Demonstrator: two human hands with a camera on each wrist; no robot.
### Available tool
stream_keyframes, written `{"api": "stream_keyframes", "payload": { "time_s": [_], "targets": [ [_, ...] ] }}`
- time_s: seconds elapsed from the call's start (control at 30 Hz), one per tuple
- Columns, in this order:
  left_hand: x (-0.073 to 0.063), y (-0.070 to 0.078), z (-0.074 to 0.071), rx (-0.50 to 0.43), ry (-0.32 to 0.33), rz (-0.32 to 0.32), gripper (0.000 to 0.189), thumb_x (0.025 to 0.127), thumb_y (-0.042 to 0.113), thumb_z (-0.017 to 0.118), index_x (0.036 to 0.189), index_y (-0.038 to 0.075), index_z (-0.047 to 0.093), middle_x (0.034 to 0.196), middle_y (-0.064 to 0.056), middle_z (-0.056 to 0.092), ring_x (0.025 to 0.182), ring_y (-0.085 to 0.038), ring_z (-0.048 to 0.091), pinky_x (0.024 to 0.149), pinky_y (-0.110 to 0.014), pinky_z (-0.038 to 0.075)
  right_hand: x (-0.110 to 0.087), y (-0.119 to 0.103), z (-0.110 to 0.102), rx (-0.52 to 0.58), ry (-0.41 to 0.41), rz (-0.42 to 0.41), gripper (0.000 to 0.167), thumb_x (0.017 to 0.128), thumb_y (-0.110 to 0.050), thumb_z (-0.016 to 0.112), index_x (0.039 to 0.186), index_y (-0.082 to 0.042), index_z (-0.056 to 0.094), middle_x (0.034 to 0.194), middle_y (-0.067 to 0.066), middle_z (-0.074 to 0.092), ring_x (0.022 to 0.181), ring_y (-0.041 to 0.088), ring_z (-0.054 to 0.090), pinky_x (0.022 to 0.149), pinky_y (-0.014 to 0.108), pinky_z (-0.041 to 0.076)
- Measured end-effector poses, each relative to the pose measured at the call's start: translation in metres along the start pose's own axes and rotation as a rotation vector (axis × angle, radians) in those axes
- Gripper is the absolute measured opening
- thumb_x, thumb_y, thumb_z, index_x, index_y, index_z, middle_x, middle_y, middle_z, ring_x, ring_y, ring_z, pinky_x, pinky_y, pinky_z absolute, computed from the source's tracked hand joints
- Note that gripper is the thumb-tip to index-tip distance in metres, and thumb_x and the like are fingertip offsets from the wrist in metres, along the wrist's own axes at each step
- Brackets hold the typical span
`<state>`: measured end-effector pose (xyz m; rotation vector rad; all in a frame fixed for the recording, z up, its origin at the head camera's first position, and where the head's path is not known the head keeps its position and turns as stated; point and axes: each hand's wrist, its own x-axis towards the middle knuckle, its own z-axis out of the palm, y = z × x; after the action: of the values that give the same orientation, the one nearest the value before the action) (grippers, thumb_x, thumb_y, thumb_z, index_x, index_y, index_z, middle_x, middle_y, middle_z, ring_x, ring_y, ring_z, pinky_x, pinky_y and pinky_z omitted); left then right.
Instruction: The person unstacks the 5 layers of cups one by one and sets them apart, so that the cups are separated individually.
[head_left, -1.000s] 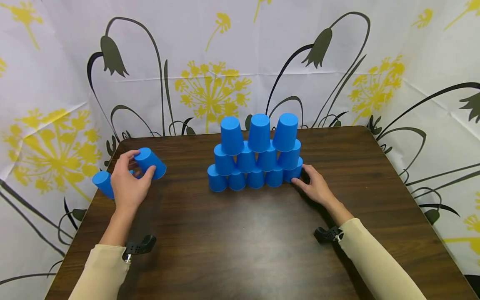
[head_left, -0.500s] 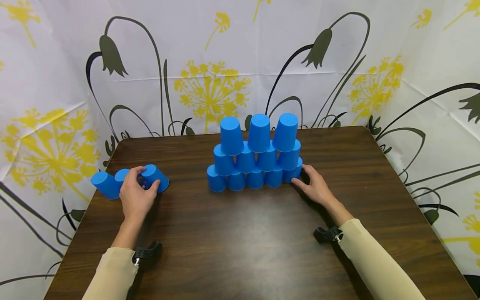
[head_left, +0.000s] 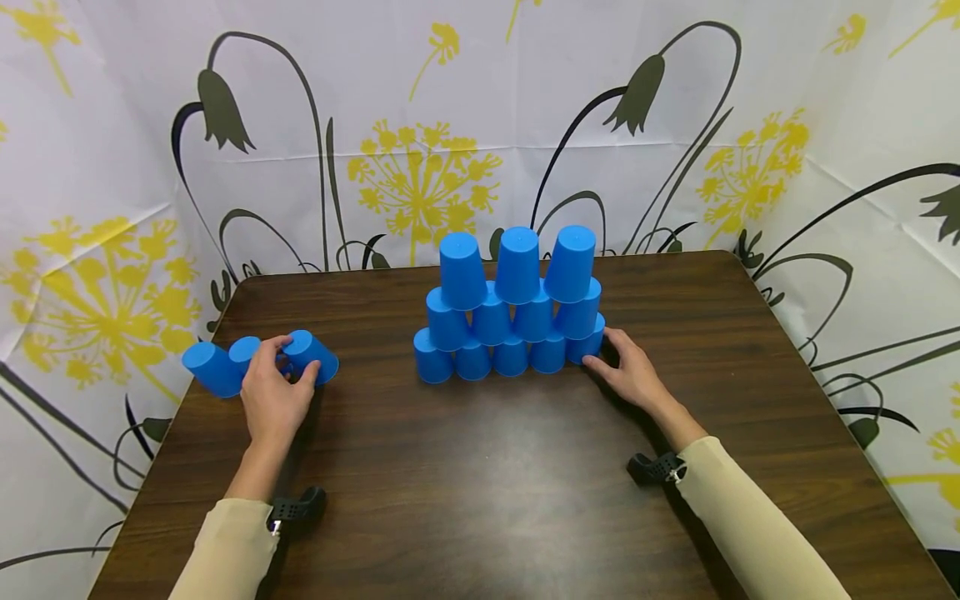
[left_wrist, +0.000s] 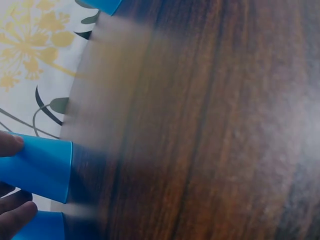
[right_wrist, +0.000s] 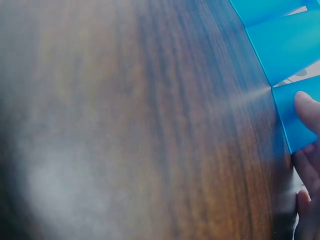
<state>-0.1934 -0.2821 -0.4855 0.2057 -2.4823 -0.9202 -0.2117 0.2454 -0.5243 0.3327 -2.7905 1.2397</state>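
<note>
Three upside-down blue plastic cups stand at the table's left side. My left hand point(head_left: 275, 396) grips the rightmost of them, a blue cup point(head_left: 315, 354), between thumb and fingers, partly covering it. That thumb point(left_wrist: 10, 145) lies on a cup's wall in the left wrist view. The middle cup point(head_left: 243, 350) is partly hidden behind the hand, beside the left cup point(head_left: 213, 369). Further right rises a three-tier stack of cups point(head_left: 493, 315), all rim down. My right hand point(head_left: 633, 372) holds the bottom row's right-end cup point(head_left: 587, 343), its thumb point(right_wrist: 307, 110) on the near side.
The dark wooden table point(head_left: 480, 475) has its back edge just behind the stack. A white cloth point(head_left: 465, 75) with a yellow and grey flower print hangs around the table. Both wrists carry black straps with a camera mount.
My left hand has moved slightly right and down, lowering its cup onto the table beside the other two. During the last half second it barely moves. My right hand stays at the stack.
</note>
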Motion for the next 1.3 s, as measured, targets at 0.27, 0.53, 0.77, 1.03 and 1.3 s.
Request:
{"api": "stream_keyframes", "payload": {
  "time_s": [0.27,0.53,0.77,1.03,1.3],
  "targets": [
    [-0.001,0.001,-0.001,-0.002,0.017,0.015,0.056,0.084,0.013,0.078,0.134,0.007,0.054,0.132,-0.02,0.055,0.114,-0.044,0.057,0.093,-0.061,0.047,0.001,-0.001,-0.002,-0.001,-0.003,0.0,0.065,0.093,-0.032,0.068,0.144,-0.002,0.042,0.142,0.022,0.047,0.132,0.042,0.042,0.106,0.063,0.032],
    [-0.004,0.013,-0.01,0.055,0.066,0.078,0.057,0.081,0.01,0.081,0.132,0.006,0.057,0.125,-0.022,0.057,0.11,-0.043,0.058,0.09,-0.065,0.045,0.0,-0.001,-0.003,0.0,-0.011,0.005,0.065,0.093,-0.033,0.067,0.145,-0.002,0.042,0.143,0.022,0.046,0.133,0.041,0.041,0.107,0.063,0.031],
    [0.004,0.052,-0.021,0.064,0.151,0.293,0.054,0.081,0.007,0.078,0.13,0.007,0.058,0.127,-0.021,0.055,0.098,-0.042,0.059,0.075,-0.061,0.051,-0.001,-0.002,-0.004,-0.001,-0.013,0.01,0.065,0.094,-0.033,0.067,0.144,-0.002,0.042,0.142,0.022,0.047,0.133,0.042,0.042,0.107,0.063,0.031],
    [0.003,0.136,-0.017,-0.178,-0.013,0.485,0.057,0.084,0.007,0.077,0.136,0.01,0.055,0.13,-0.015,0.055,0.111,-0.033,0.058,0.082,-0.056,0.054,0.0,0.003,0.0,-0.001,-0.001,0.006,0.064,0.094,-0.032,0.068,0.145,-0.003,0.042,0.142,0.02,0.047,0.133,0.04,0.042,0.108,0.062,0.032],
    [0.011,0.196,0.001,-0.213,-0.161,0.623,0.065,0.089,0.019,0.074,0.146,0.012,0.044,0.141,-0.011,0.05,0.122,-0.028,0.052,0.092,-0.05,0.051,0.0,0.004,0.0,0.004,0.001,0.003,0.064,0.093,-0.032,0.068,0.145,-0.004,0.042,0.143,0.02,0.047,0.134,0.04,0.041,0.107,0.063,0.031]
  ]
}}
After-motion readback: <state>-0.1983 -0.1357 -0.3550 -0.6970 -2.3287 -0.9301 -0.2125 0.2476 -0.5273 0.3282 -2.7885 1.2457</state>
